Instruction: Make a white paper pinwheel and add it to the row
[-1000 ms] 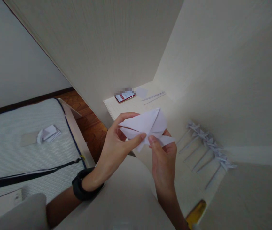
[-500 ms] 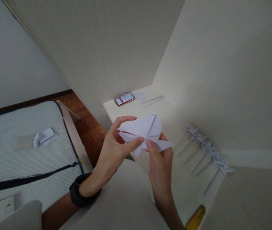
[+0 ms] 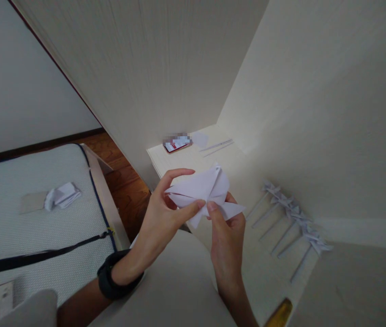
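Paper (image 3: pixel 197 187) sits lower in view and farther left than a second ago

Some of that shift is the view's own, since the phone (image 3: pixel 178 144) also sits slightly lower; against the phone, the paper is a touch farther left. Folded into a many-pointed shape, it is held up in front of the body, between two hands.

The left hand (image 3: pixel 163 211) pinches it from the left: thumb pressed on the front near the middle, index fingertip just beside the upper edge, other fingers partly hidden. The right hand (image 3: pixel 227 236) pinches from below and to the right, its thumb just beside the left one, its fingers behind.

What seems to matter most is that meeting of thumbs — the folds gather there. The paper's long axis runs left to right, the right end dipping slightly toward the body. One point stands beyond the thumbs, away from the body, and neither hand grips it. A slit between flaps lies on the left hand's side. The right hand is nearer to the row of pinwheels (image 3: pixel 296 214) — well apart from the paper.
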Demonstrator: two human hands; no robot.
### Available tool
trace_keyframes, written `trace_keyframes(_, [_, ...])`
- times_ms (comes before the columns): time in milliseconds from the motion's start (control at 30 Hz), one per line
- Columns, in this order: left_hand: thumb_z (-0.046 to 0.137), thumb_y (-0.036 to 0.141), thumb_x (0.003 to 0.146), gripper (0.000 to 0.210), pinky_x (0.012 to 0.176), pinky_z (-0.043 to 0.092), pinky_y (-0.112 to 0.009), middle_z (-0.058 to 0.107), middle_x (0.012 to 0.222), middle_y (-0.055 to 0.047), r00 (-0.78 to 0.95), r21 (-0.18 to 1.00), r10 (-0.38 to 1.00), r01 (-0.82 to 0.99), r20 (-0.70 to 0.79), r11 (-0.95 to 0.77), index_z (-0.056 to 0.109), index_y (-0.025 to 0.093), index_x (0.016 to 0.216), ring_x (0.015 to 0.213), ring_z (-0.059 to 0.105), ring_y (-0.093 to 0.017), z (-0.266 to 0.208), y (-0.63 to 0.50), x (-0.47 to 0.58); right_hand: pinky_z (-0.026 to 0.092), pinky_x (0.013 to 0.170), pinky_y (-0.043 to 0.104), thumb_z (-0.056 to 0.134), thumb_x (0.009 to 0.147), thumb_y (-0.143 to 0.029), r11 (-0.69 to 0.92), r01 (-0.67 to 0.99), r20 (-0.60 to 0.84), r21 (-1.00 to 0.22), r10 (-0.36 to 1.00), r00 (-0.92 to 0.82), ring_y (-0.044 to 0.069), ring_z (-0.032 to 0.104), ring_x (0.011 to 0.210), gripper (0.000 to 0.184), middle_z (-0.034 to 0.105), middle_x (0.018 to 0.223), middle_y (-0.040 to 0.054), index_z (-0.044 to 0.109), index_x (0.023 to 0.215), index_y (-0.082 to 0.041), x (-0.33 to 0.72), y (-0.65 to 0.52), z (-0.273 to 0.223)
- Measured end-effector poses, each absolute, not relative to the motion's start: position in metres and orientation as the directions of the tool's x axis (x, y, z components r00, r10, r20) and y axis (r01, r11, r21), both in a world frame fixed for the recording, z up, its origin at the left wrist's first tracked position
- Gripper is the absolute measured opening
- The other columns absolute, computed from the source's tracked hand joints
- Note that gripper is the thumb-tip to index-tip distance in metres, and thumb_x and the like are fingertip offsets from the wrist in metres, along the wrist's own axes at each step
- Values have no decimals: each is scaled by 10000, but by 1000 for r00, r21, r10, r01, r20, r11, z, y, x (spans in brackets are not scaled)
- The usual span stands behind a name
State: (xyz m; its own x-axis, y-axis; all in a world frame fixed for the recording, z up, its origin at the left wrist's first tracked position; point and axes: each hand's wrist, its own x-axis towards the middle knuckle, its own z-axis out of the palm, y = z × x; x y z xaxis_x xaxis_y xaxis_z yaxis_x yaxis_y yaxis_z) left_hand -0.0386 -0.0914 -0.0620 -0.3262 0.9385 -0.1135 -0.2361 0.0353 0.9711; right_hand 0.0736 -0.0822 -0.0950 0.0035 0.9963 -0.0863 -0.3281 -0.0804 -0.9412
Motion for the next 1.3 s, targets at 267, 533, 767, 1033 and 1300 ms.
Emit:
trace_keyframes(267, [822, 194, 653, 463, 466, 435, -154, 638, 782, 41, -321, 967, 935, -245, -151, 72, 618, 261, 1064, 564, 534, -91, -58, -92, -40, 440, 573, 163, 739, 783, -307, -58, -291, -75, -955, 996, 48, 74, 526, 635, 181, 574, 712, -65, 604, 838, -200, 75, -82, -95])
trace_keyframes(533, [818, 159, 634, 466, 462, 430, -137, 628, 750, 46, -317, 952, 936, -303, -154, 53, 621, 247, 1047, 575, 531, -90, -58, -92, -38, 456, 600, 167, 717, 816, -292, -61, -344, -64, -937, 998, -1, 78, 546, 668, 147, 590, 736, -57, 614, 876, -208, 75, -86, -94])
trace_keyframes(767, [821, 167, 643, 462, 456, 429, -133, 624, 750, 51, -319, 961, 936, -270, -147, 59, 623, 265, 1048, 567, 513, -82, -58, -93, -37, 460, 583, 159, 703, 829, -294, -54, -351, -57, -935, 998, -1, 75, 540, 651, 129, 575, 716, -56, 620, 873, -205, 75, -89, -93])
trace_keyframes(1033, [831, 227, 661, 472, 443, 432, -153, 630, 759, 48, -312, 974, 941, -219, -127, 59, 617, 287, 1079, 545, 521, -89, -57, -95, -39, 448, 554, 145, 745, 781, -305, -20, -320, -52, -947, 994, 91, 62, 524, 602, 189, 567, 686, -71, 584, 790, -206, 74, -88, -92])
trace_keyframes(1300, [836, 245, 661, 479, 441, 406, -137, 625, 763, 53, -317, 986, 944, -165, -89, 38, 615, 286, 1084, 545, 522, -78, -56, -98, -40, 419, 531, 150, 731, 796, -316, 11, -272, -17, -962, 995, 100, 64, 496, 578, 176, 537, 658, -73, 595, 803, -206, 75, -89, -89])
